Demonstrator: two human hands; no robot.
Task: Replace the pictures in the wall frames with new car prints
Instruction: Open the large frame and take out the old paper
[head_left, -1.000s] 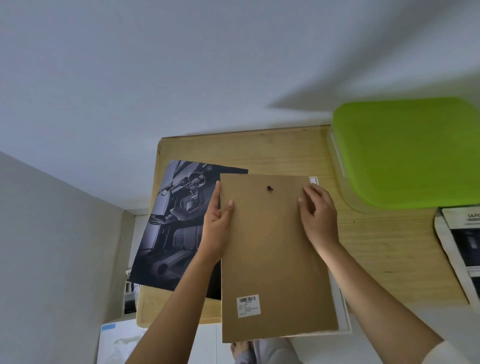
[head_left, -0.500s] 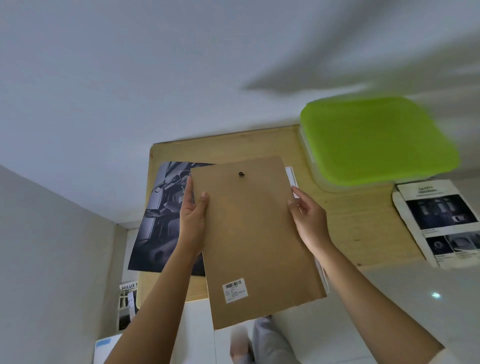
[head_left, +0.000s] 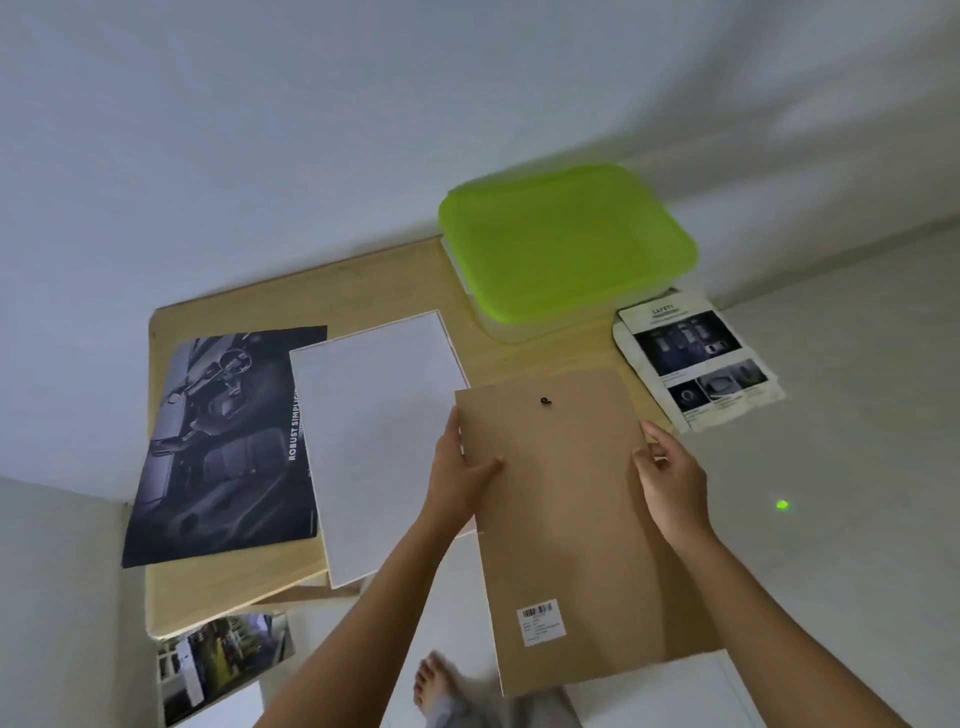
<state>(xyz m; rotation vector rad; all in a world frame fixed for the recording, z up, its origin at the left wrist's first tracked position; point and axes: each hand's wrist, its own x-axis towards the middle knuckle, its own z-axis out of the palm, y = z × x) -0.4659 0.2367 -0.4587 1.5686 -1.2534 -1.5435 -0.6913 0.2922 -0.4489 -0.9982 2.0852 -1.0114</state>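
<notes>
I hold a brown backing board (head_left: 576, 525) with a small black hanger hook and a barcode sticker, lifted off to the right of the table. My left hand (head_left: 460, 475) grips its left edge and my right hand (head_left: 670, 475) grips its right edge. A white frame lying face down (head_left: 374, 441) rests uncovered on the low wooden table (head_left: 223, 592). Beside it on the left lies a dark car-interior print (head_left: 223, 447). Another car print (head_left: 693, 358) with a "SAFETY" heading lies on the floor to the right.
A clear box with a lime-green lid (head_left: 566, 239) stands at the table's far right corner against the white wall. A printed sheet (head_left: 218, 665) lies on the floor under the table's near edge. My bare foot (head_left: 436, 680) shows at the bottom.
Both hands have lifted the backing board off the frame and carried it right, exposing the white face-down frame on the table. The view has swung to the right.
</notes>
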